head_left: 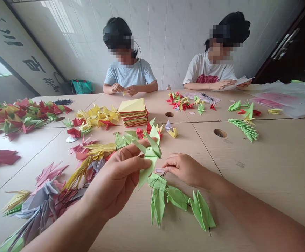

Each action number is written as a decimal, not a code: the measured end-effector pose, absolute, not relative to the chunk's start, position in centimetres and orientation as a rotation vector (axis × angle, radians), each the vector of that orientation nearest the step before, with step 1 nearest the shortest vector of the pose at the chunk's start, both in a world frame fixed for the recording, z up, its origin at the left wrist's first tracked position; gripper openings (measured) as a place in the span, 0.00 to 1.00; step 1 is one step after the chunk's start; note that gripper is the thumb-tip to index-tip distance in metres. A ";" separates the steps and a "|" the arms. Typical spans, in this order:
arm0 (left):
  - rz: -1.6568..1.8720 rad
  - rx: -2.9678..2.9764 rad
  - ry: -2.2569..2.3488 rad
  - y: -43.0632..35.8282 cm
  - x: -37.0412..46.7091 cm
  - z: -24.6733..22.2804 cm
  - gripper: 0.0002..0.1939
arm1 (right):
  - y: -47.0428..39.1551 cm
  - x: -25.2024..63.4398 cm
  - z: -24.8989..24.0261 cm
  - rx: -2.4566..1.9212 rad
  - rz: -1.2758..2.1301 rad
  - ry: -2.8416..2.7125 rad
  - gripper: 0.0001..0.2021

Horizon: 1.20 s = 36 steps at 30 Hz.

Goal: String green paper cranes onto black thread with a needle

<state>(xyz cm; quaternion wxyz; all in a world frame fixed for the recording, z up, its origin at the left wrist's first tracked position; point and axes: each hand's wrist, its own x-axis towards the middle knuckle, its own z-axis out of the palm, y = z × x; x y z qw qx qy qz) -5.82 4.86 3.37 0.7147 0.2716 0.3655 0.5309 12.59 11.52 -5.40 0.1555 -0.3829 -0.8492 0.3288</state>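
Far to the left of the paper stack [133, 117], a mixed pile [23, 117] of red, green and yellow folded pieces lies on the worktop [268, 168]. Yellow folded pieces [97, 114] sit just left of the stack. Nearer you than the stack, your left hand [118, 175] is closed, thumb against fingers, on a green folded crane [150, 154], held up off the worktop. Beyond the stack, a person in light blue [130, 75] handles something small and yellow. On your side of the stack and to its right, a string of green folded pieces [177, 197] lies on the worktop; black thread [158, 178] runs from its upper end to your right hand [185, 169], whose fingertips are pinched shut on it. Right of the stack and beyond it, a person in white [210, 70] holds a pale sheet [233, 84]. Well right of the stack lies a fanned green bundle [244, 129].
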 end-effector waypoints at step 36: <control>1.123 0.596 0.826 4.6 -5.7 3.4 0.16 | 11.2 14.0 -3.5 -1.094 0.660 -2.704 0.15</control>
